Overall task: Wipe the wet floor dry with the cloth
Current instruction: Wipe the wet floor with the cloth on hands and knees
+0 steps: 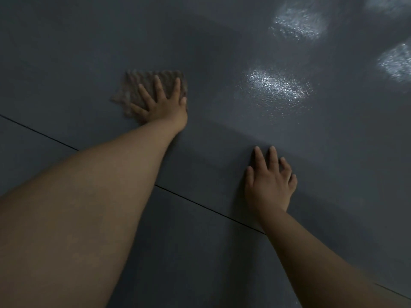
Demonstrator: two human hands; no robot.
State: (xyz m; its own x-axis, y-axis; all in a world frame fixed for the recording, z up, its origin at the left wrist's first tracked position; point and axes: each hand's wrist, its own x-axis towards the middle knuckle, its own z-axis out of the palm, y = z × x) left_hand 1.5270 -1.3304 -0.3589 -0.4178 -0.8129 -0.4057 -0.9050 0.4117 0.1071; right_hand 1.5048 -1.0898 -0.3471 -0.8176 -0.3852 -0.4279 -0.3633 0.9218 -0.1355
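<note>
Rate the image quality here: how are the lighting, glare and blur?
Head view: dim overall, the grey floor nearly uniform. Bright speckled glare patches sit at upper right. The cloth under the left hand is smeared by motion blur, its weave hard to read. The right hand rests flat and looks sharper. A soft shadow band crosses the floor between the hands.

The cloth [153, 92] was smeared by motion blur, its weave unreadable and its near part hidden under the left hand [162, 103], while both forearms ran off the bottom edge.
</note>
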